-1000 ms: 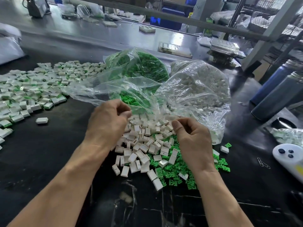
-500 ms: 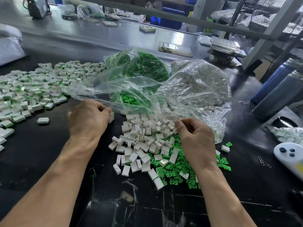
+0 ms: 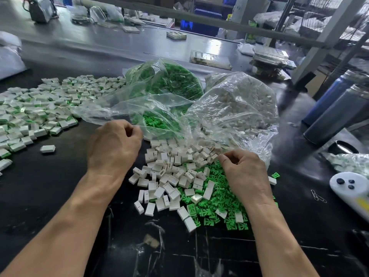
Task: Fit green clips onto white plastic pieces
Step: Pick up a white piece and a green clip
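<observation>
Loose heap of small white rectangular plastic pieces point(image 3: 169, 172) overlying flat green plastic clips point(image 3: 217, 204), mid dark counter point(image 3: 50, 196). Right hand point(image 3: 242, 172) pinches over the clips, contents hidden; left hand point(image 3: 113, 145) curled, grip unclear. Advisable: align clip squarely before pressing.

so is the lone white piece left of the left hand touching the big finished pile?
Apart. The head view shows the lone white piece alone on the dark table, with bare surface all round it, clear of the finished pile and the left hand.
</observation>
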Tool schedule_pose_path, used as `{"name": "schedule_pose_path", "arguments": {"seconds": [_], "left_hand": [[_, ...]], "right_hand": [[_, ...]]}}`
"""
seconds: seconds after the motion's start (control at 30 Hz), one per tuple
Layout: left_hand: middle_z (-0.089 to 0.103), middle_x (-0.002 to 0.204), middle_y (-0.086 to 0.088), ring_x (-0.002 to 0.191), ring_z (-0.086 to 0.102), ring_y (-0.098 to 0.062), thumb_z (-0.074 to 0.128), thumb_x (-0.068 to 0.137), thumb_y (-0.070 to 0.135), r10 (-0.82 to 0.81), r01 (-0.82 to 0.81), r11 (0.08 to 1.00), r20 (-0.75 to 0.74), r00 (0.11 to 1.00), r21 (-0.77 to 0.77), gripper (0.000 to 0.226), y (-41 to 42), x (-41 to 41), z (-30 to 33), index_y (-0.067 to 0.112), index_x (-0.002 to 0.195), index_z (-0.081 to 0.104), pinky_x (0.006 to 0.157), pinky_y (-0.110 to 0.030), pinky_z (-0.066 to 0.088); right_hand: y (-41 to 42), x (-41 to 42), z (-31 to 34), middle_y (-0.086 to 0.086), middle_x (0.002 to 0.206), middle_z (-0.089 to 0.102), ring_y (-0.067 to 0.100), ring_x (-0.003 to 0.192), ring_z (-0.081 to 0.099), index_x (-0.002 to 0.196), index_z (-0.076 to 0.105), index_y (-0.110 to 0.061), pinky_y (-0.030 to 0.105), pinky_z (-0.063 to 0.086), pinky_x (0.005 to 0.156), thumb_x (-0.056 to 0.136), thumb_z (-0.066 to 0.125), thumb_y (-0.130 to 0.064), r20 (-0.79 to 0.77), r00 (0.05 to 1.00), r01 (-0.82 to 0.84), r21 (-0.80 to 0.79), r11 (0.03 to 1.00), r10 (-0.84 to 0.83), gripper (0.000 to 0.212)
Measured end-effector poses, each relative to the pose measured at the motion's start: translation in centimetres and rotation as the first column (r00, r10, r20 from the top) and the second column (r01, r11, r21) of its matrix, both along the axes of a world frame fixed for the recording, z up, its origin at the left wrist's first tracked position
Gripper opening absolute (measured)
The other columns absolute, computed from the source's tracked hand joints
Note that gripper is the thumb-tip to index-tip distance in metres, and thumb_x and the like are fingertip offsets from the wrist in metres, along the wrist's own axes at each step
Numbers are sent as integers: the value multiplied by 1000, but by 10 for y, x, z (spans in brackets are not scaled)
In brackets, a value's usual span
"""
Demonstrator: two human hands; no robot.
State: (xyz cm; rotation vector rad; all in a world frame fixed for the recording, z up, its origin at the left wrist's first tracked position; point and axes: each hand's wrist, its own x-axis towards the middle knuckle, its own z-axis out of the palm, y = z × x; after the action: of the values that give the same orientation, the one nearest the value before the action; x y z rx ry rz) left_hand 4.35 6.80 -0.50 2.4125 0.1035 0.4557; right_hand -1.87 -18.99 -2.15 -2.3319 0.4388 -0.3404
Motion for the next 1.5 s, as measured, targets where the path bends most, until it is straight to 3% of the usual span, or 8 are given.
{"name": "schedule_pose_path", "arguments": {"seconds": [0.1, 0.23, 0.5, 0.83, 1.07, 1.17, 1.33, 1.5], "left_hand": [[68, 73, 9, 65, 66, -7, 61, 101, 39, -229, 226, 971, -33, 973, -73, 24, -12, -7, -4, 25, 82, 68, 61, -30, 56], [64, 92, 20, 84, 63, 4, 68, 96, 33, -427, 424, 904, -85, 900, -45, 1, -27, -13, -11, 33, 97, 69, 84, -26, 59], [53, 134, 11, 121, 41, -9, 59, 99, 46, -471, 488, 826, -128, 873, 283, 36, -47, -20, -20, 34, 134, 62, 109, -32, 31], [63, 117, 9, 113, 53, -13, 66, 97, 39, -430, 427, 857, -56, 901, 288, 17, -51, -21, -20, 29, 109, 72, 108, -34, 38], [65, 108, 10, 107, 55, -11, 65, 98, 38, -422, 401, 875, 23, 906, 272, 15, -50, -22, -19, 28, 107, 71, 104, -30, 36], [68, 107, 10, 105, 57, -11, 64, 99, 35, -425, 399, 877, 46, 904, 267, 14, -49, -22, -19, 25, 106, 70, 105, -29, 37], [68, 98, 11, 95, 61, -8, 63, 100, 29, -422, 413, 904, 85, 902, 107, 8, -51, -23, -19, 23, 105, 67, 95, -24, 44], [74, 89, 8, 77, 72, -5, 62, 102, 24, -446, 443, 790, 98, 890, -424, 4, -53, -24, -12, 25, 99, 64, 69, -20, 58]], "right_hand": [[-3, -1, 4, -17, 90, 71, 7, 88, 65, 98, 78, -29, 37, 56, 92, 97, 71, -39, -84, 996, 11, -35, 999, -14, 13], [-2, -3, 9, -14, 101, 73, 9, 94, 65, 105, 78, -34, 38, 56, 96, 96, 73, -40, -157, 987, 24, -66, 998, -35, 12], [3, -4, 12, -7, 118, 65, 14, 106, 62, 125, 68, -38, 43, 53, 102, 93, 74, -47, -228, 973, -1, -158, 988, -35, 34], [8, 2, 2, -9, 108, 66, 13, 100, 60, 94, 70, -37, 33, 49, 93, 94, 75, -39, -180, 982, 8, -221, 975, -49, 5], [12, -1, 2, -18, 87, 61, 1, 82, 57, 91, 67, -30, 23, 40, 68, 96, 71, -32, -59, 998, 10, -155, 988, -19, 7], [15, -2, 2, -19, 85, 62, 8, 85, 62, 96, 67, -26, 28, 47, 76, 97, 71, -29, 8, 1000, -8, -111, 994, 9, 5], [19, -4, 3, -13, 85, 67, -2, 78, 65, 94, 66, -28, 13, 52, 70, 96, 73, -27, 146, 986, -90, 68, 994, 79, 7], [29, -4, 3, -5, 87, 74, 5, 79, 70, 96, 72, -23, 19, 57, 71, 93, 78, -20, 260, 959, -207, 370, 906, 113, 8]]}}
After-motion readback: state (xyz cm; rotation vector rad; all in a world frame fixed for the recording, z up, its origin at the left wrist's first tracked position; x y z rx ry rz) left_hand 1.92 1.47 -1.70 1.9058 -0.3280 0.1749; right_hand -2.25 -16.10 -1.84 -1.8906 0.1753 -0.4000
